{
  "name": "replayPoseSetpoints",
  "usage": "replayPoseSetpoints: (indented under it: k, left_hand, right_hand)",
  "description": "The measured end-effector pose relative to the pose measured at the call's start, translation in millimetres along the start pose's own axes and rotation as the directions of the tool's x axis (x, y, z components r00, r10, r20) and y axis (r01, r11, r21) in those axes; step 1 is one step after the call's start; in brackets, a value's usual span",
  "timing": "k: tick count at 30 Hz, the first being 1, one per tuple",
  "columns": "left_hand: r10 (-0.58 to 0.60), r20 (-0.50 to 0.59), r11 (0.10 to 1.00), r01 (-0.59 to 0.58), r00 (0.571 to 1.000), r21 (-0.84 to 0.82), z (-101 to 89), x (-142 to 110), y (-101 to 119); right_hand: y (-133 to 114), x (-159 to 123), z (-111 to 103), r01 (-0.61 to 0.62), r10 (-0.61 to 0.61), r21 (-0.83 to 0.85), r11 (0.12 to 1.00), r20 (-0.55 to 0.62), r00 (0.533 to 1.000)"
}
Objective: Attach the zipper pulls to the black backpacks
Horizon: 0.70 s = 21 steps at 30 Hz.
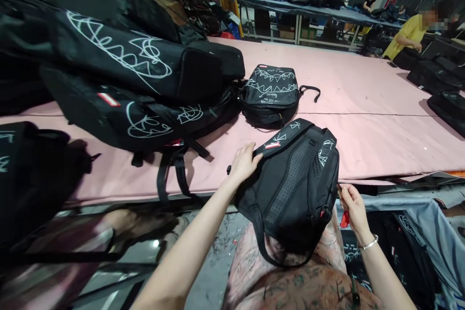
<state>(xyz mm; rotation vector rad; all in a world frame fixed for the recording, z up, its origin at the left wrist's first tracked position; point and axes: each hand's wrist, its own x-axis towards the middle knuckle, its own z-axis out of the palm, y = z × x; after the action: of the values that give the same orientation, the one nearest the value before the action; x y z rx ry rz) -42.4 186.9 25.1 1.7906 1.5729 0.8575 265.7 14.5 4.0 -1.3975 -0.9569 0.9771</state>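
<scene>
The black backpack overhangs the near edge of the pink table — left hand at its strap, grip impossible to tell. The right hand, fingers narrowed, holds a red item beside it.

Backpack across near edge of worktop: matt cloth; its back strip mesh-like, rough-looking. Worktop's pink covering matt, mostly smooth. Bracelet glossy, metal-looking.
</scene>
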Motion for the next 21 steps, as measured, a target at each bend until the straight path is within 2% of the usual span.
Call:
replayPoseSetpoints:
  k: [3, 6, 8, 10, 11, 12, 14, 16, 18, 21]
  left_hand:
    - [-0.044, 0.118, 0.995, 0.053, 0.992, -0.081, 0.0, 30, 9]
    - [-0.072, 0.297, 0.967, 0.139, 0.952, -0.213, 2.8, 24, 33]
    - [-0.060, 0.443, 0.927, 0.214, 0.894, -0.307, 9.8, 2, 51]
    - [-0.033, 0.493, 0.870, 0.268, 0.870, -0.414, 21.4, -29, 65]
    - [-0.028, 0.505, 0.813, 0.314, 0.862, -0.490, 28.3, -45, 70]
    - [-0.044, 0.528, 0.682, 0.412, 0.848, -0.604, 35.2, -61, 74]
    - [-0.087, 0.569, 0.444, 0.543, 0.818, -0.713, 47.4, -89, 77]
    - [-0.131, 0.577, 0.300, 0.587, 0.806, -0.752, 55.2, -110, 77]
    - [-0.171, 0.559, 0.255, 0.584, 0.812, -0.771, 58.0, -123, 76]
    - [-0.200, 0.523, 0.273, 0.559, 0.829, -0.783, 56.2, -132, 75]
  right_hand:
    - [-9, -3, 11, -0.075, 0.074, 0.079, 0.994, 0.014, 0.997]
    - [-22, -4, 25, -0.079, 0.068, 0.099, 0.992, 0.106, 0.992]
    - [-31, -4, 36, -0.070, 0.048, 0.117, 0.991, 0.183, 0.982]
    - [-39, -3, 47, -0.024, -0.002, 0.121, 0.992, 0.212, 0.977]
    - [-42, -3, 53, 0.016, -0.038, 0.110, 0.994, 0.201, 0.979]
    - [-44, -2, 57, 0.063, -0.079, 0.091, 0.994, 0.178, 0.981]
    - [-45, -3, 64, 0.152, -0.156, 0.038, 0.988, 0.115, 0.981]
    - [-44, -7, 67, 0.213, -0.212, -0.008, 0.977, 0.065, 0.975]
    - [-42, -12, 66, 0.249, -0.247, -0.050, 0.967, 0.043, 0.968]
    - [-40, -21, 59, 0.257, -0.254, -0.117, 0.959, 0.044, 0.966]
